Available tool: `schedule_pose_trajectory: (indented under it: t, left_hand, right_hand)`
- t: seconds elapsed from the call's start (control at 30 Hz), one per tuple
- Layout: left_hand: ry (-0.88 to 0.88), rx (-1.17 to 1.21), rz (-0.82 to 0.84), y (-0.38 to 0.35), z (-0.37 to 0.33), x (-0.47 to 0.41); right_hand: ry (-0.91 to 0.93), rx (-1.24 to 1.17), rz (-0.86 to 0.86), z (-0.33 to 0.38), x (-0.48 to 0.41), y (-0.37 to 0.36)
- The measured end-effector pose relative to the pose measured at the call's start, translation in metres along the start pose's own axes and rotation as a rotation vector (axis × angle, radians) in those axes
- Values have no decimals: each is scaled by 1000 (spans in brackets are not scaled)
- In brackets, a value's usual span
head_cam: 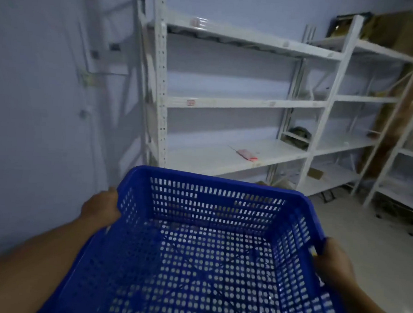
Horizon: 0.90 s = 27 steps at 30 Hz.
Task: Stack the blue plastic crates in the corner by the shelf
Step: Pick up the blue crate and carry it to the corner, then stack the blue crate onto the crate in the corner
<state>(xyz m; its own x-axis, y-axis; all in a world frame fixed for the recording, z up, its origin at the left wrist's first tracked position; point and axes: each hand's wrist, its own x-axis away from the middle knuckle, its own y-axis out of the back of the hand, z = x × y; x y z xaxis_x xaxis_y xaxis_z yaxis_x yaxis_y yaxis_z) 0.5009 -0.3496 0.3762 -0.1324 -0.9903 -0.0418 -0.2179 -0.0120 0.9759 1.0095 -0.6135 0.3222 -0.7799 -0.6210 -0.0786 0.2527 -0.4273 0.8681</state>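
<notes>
Head view, blue perforated crate (203,240), empty, tilted, left hand (102,209) and right hand (332,264) gripping its side rims

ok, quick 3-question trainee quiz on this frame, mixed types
1. True or false: both hands grip the crate.
2. What lies on the shelf just beyond the crate? A) a pink item B) a bottle C) a second crate
3. Fill in: the crate is ____ inside.

Key:
1. True: left hand and right hand hold opposite sides.
2. A, the pink item.
3. Empty.
</notes>
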Motion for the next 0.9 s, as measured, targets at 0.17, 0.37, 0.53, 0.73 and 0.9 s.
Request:
schedule_pose_trajectory:
  t: [0.17,0.37,0.53,0.73,0.9]
  left_hand:
    - [196,-32,-43,65,106,46]
    - [393,-67,-40,102,241,79]
    - [474,-36,-33,113,351,80]
    - [493,-26,-87,116,462,61]
    - [492,56,-81,103,538,14]
  right_hand:
    - [210,34,136,112,5,-24]
    - [367,23,249,255,39,-85]
    - [479,51,314,363,92,-132]
    - [532,91,329,465,128,-186]
    - [544,96,300,516,136,-238]
